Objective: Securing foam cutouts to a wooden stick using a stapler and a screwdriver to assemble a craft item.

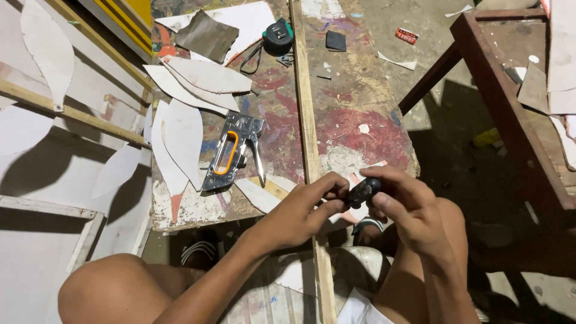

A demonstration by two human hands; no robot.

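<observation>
— What were the hands doing at that moment?

— Both were closed on one small dark object [362, 191], held between them just past the near edge of the table [354, 102]. The left hand [300, 213] had its fingers curled in, with thumb and fingertips pinching the object's left end. The right hand [408, 207] wrapped its fingers over the right end from above, thumb tucked below.

— Could you tell what the object was?

— No. It was black, rounded and mostly covered by the fingers.

— How were the arms placed?

— The left forearm rose from the lower left and crossed over a bare knee. The right forearm came up from the bottom edge, wrist bent inward, so the two hands met in the middle above the person's lap.

— And what lay around them?

— On the paint-stained table a metal staple gun [233, 151] with an orange handle lay well to the left of the hands, untouched. Beside it were white leaf-shaped cutouts [183, 135], and farther back a tape measure [278, 36]. A small white scrap lay on the table edge just under the hands.
</observation>
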